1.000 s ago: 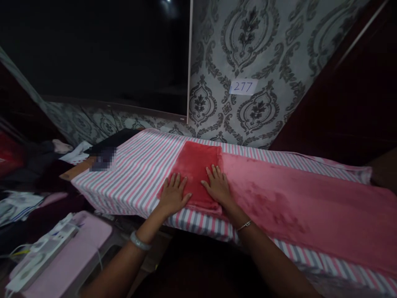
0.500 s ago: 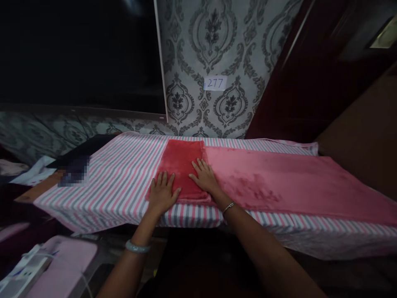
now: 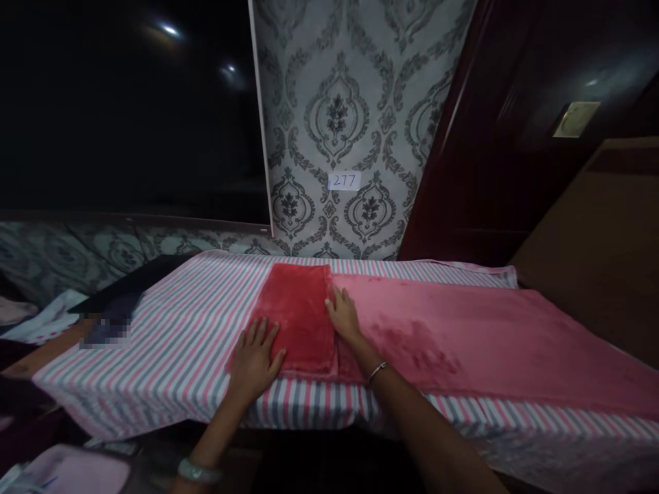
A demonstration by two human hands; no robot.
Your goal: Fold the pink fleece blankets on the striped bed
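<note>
A long plush cloth point(image 3: 494, 333) lies over the table with its pale pink face up. Its left end is folded over into a flat panel point(image 3: 301, 309) of deeper red. My left hand point(image 3: 255, 363) rests flat on the lower left of this panel, fingers spread. At the panel's right edge, my right hand point(image 3: 344, 319) lies palm down with its fingers extended, over the border between the red and pink parts. Darker brushed patches point(image 3: 412, 343) mark the pink pile right of that hand.
A striped cloth point(image 3: 180, 329) covers the table and hangs over its front edge. A large dark screen point(image 3: 128, 116) stands behind on the left. A paper label point(image 3: 344, 180) reading 277 is on the patterned wall. Brown board-like panel point(image 3: 597, 254) at right.
My right hand has slid right, from the red panel to its right edge. My left hand stays on the panel's lower left. The view has tilted upward.
</note>
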